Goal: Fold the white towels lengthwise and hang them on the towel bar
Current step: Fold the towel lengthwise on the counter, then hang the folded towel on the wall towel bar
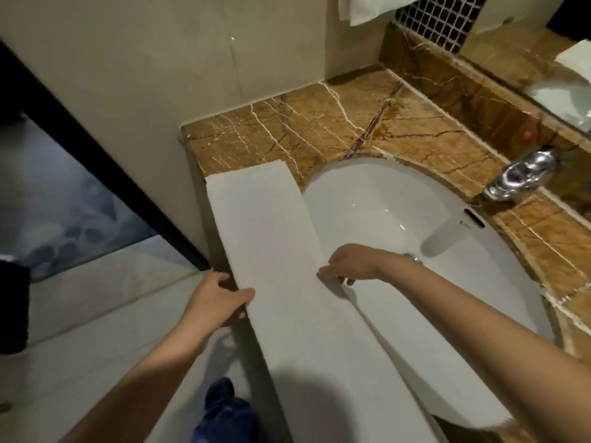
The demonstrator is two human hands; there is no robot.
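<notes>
- Head view: the left hand [217,295] is pinching the outer long edge of the white towel [271,235]. The thumb is lying on top of the cloth and the other fingers are curling at the lip of the counter [319,123], partly hidden.
- The right hand [351,263] is pinching the opposite long edge. The fingers are bending down onto the cloth, closed on it and nothing else.
- The towel is lying as a long strip, running from the counter's far corner back toward the person. Its left side is resting on the counter and its right side is overhanging the sink [399,199].
- A lower layer is showing out to the right below the right hand, so the lengthwise fold is probably partway done, with the top layer not yet squared to it.
- Judgement: the two hands are holding opposite edges at the same point along the strip to keep it taut and straight. The flat counter is serving as the folding surface.
- Both forearms are reaching forward from the bottom of the frame. The left is angling in from the floor side, and the right is crossing over the basin with the wrist bent down.
- Further out, the tap [518,177] is sitting well apart from the cloth. A second towel [367,8] is hanging on the wall at the top edge, and the bar holding it is out of view.
</notes>
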